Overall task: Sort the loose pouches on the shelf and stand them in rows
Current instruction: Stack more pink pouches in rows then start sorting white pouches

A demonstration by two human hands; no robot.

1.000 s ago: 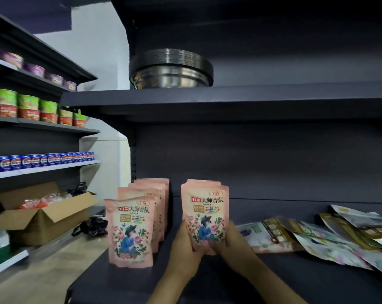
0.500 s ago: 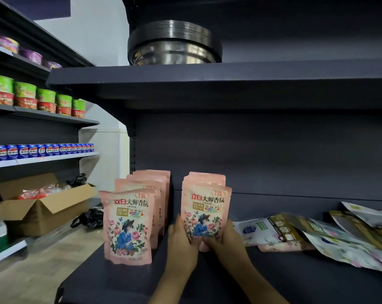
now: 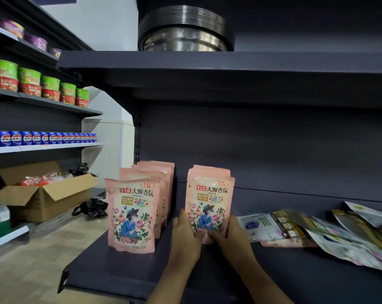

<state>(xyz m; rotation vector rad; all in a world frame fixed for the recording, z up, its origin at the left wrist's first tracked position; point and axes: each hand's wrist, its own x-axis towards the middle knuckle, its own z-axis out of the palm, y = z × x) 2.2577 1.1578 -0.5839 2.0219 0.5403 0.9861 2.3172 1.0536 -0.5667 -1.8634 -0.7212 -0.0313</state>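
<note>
At centre frame our left hand (image 3: 185, 234) and right hand (image 3: 230, 234) clasp the pink pouch (image 3: 208, 207); we should square its base on the shelf (image 3: 124, 268) before letting go.

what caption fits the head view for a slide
Both hands, left and right, hold the front pink pouch of the second row on the shelf.
</note>
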